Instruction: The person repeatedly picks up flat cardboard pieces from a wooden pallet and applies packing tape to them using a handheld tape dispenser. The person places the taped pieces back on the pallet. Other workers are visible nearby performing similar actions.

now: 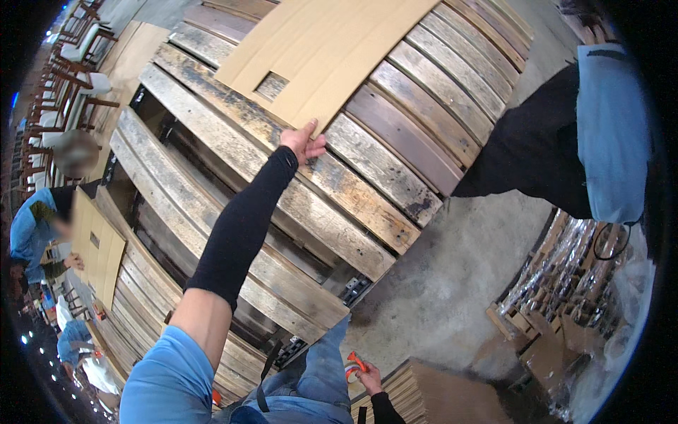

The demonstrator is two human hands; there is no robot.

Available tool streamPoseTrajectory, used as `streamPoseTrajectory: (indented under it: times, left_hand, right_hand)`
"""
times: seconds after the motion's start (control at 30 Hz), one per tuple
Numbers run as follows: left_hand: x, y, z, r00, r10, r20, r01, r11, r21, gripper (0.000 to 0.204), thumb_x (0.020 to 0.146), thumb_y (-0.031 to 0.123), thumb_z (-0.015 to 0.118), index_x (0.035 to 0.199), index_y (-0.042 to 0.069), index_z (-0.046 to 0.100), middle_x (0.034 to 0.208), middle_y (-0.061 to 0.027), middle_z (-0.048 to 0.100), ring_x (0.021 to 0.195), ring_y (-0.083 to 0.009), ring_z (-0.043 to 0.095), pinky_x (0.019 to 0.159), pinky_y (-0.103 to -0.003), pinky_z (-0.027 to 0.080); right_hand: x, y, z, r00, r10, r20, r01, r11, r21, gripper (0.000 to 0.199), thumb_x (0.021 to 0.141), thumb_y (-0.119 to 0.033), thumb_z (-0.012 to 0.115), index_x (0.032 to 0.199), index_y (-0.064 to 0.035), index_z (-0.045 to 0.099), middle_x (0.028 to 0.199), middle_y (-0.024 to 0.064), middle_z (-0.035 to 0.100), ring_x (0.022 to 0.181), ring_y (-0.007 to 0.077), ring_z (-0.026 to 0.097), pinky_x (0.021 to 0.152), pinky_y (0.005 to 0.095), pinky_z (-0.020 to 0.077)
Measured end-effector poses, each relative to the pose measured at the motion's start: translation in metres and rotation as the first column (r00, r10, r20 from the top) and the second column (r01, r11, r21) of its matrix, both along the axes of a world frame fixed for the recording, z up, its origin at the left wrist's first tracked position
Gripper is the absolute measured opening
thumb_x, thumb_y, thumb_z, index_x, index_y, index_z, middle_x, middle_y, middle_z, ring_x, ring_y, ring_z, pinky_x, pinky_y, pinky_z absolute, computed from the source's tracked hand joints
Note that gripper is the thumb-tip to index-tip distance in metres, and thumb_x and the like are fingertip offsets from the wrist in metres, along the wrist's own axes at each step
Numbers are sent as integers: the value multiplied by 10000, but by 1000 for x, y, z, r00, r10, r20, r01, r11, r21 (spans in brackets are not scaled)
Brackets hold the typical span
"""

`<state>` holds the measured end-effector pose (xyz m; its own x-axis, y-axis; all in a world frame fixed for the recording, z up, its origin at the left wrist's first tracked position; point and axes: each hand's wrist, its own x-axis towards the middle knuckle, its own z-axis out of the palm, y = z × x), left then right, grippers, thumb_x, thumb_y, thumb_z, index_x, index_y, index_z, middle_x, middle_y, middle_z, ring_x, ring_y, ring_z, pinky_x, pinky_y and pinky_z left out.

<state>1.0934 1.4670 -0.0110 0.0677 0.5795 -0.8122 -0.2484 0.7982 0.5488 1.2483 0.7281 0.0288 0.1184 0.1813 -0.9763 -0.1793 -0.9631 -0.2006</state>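
Note:
A flat brown cardboard sheet point(332, 53) with a rectangular cutout lies across the wooden slats of a long slatted table point(339, 205). My left hand point(304, 143) reaches over the slats and grips the sheet's near corner, thumb on the cardboard. Low beside my leg, my right hand point(370, 380) is closed around an orange tape dispenser point(357, 363) with a roll of tape in it. Part of the roll is hidden by the fingers.
At the right stands a person in black trousers point(530, 141) and a blue top. Stacked cardboard point(452, 396) and plastic-wrapped bundles point(558, 275) sit on the floor. Leftward, another person holds a cardboard piece point(99, 247); several chairs point(78, 92) line the far left. Dark gaps separate the slats.

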Motion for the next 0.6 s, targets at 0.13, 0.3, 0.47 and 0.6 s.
streamPoseTrajectory:
  times: [0.13, 0.3, 0.47, 0.6]
  left_hand:
    - [-11, -24, 21, 986, 168, -16, -168, 985, -34, 286, 906, 284, 789, 1013, 91, 607, 807, -34, 654, 681, -165, 700, 659, -393, 658]
    - [-17, -42, 36, 905, 424, 24, -425, 905, 16, 296, 881, 242, 818, 991, 75, 600, 800, -53, 624, 630, -176, 631, 687, -420, 637]
    - [-9, -52, 54, 764, 622, -171, -599, 783, 170, 575, 884, 117, 782, 1302, -30, 415, 772, -90, 618, 575, -176, 593, 585, -378, 569]
    - [-26, -76, 86, 705, 708, -35, -637, 655, 406, 796, 887, 10, 708, 1528, -5, 235, 793, -83, 635, 519, -134, 550, 442, -279, 456]
  right_hand:
    - [26, 25, -20, 998, -12, 59, 14, 999, -39, 579, 714, 14, 715, 1285, 14, 617, 992, 38, 675, 862, 135, 621, 712, 283, 507]
    - [65, 54, -13, 987, -69, 146, 70, 998, 1, 624, 707, 28, 713, 1319, 29, 589, 1038, 69, 670, 871, 146, 631, 694, 281, 508]
    - [108, 40, -30, 981, 114, 154, -115, 993, -3, 640, 723, 24, 707, 1345, 51, 562, 1043, 83, 670, 827, 147, 639, 683, 289, 517]
    - [117, 54, -18, 981, 34, 192, -39, 999, 21, 633, 740, 25, 702, 1355, 46, 556, 1016, 80, 675, 765, 132, 637, 638, 279, 508]
